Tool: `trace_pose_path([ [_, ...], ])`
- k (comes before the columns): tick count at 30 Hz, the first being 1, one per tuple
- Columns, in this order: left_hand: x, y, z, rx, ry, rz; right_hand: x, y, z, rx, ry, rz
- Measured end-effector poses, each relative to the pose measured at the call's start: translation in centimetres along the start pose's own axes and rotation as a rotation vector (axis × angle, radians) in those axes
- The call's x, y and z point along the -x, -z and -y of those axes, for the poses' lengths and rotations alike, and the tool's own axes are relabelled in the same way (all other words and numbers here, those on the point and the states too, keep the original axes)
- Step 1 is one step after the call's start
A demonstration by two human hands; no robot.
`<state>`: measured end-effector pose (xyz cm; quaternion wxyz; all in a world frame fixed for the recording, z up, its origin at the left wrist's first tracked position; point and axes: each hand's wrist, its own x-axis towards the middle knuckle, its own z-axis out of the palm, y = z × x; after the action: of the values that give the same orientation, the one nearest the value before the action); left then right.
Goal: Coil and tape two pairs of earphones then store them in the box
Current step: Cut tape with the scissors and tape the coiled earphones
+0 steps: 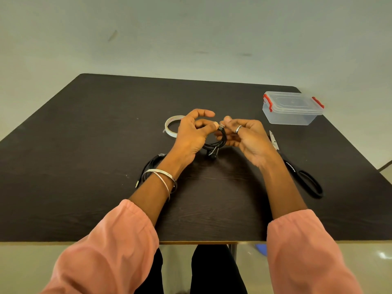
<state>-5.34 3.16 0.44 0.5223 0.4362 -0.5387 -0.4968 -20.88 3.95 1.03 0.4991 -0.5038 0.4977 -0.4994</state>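
While our left hand (192, 132) & right hand (244, 136) both pinch the coiled black earphone cable (218, 143) above the dark wooden table (106, 124), the 2nd black earphone coil (151, 164) lies left of it; clear lidded plastic box w/ red clips (292, 108) sits far right.

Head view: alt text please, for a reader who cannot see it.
Both hands, left hand and right hand, hold a coiled black earphone above a dark table; a second earphone, tape roll, scissors and closed box lie around.
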Motion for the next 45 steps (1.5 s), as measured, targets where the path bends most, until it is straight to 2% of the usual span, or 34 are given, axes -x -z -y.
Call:
trace_pose_path([
  [2,0.0,0.0,0.0,-0.030,-0.011,0.009,0.2,0.0,0.0,0.014,0.034,0.004],
  [9,-0.3,-0.2,0.6,-0.093,-0.009,-0.044,0.1,0.0,0.2,-0.047,0.062,-0.133],
  [14,-0.2,-0.4,0.6,-0.081,-0.004,-0.074,0.0,-0.2,0.1,0.000,0.118,-0.124],
  [19,-0.2,-0.5,0.9,-0.062,0.042,-0.193,-0.1,-0.4,-0.1,0.314,0.340,-0.103],
  [25,-0.3,-0.6,0.9,0.081,0.170,-0.269,0.2,-0.3,-0.6,0.625,0.609,0.008],
  [29,-0.6,-0.3,1.1,0.217,0.277,-0.306,0.6,0.2,-0.4,0.797,0.672,0.120],
  [33,-0.7,-0.2,1.0,0.284,0.315,-0.359,0.6,0.1,-0.4,1.142,0.794,0.172],
  [34,-0.6,-0.2,1.0,0.292,0.318,-0.371,0.6,0.0,-0.4,1.151,0.826,0.166],
  [36,-0.6,-0.2,0.9,0.311,0.308,-0.387,0.8,-0.2,-0.3,0.967,0.847,0.091],
  [39,-0.8,-0.1,0.9,0.287,0.278,-0.380,0.9,-0.4,-0.1,0.636,0.823,-0.164],
  [42,-0.7,-0.2,0.8,0.231,0.233,-0.338,0.2,-0.6,-0.4,0.530,0.648,-0.292],
  [45,-0.4,-0.4,0.6,0.184,0.192,-0.303,-0.4,-0.6,-1.0,0.518,0.454,-0.248],
])
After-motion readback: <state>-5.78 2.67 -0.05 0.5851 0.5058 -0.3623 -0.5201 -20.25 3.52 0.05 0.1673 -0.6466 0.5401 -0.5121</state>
